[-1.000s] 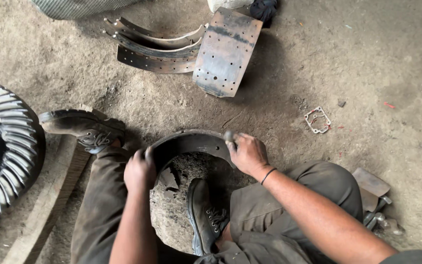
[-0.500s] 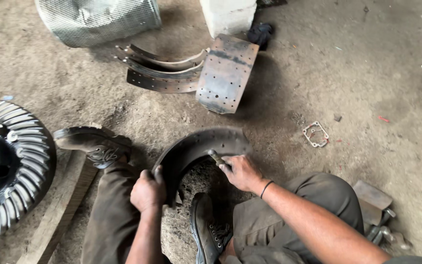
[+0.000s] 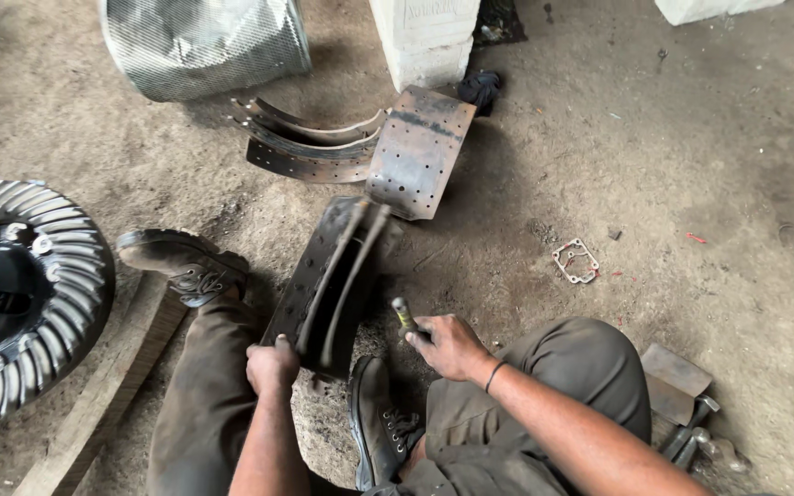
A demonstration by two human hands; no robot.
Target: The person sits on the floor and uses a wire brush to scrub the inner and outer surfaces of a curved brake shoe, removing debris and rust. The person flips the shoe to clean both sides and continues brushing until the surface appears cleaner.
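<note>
Two hands busy; left hand (image 3: 272, 366) gripping dark, curved, rusty brake shoe (image 3: 331, 280) on edge; right hand (image 3: 449, 346) clasping small tool (image 3: 404, 317)

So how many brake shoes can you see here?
3: one brake shoe held by the left hand, one flat plate-side-up, one on edge beside it; more may be hidden.

Rusty curved brake shoe (image 3: 333, 280), seemingly upright

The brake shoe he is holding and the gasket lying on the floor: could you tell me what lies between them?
Head view: only bare dirt floor lies between brake shoe and gasket.
</note>
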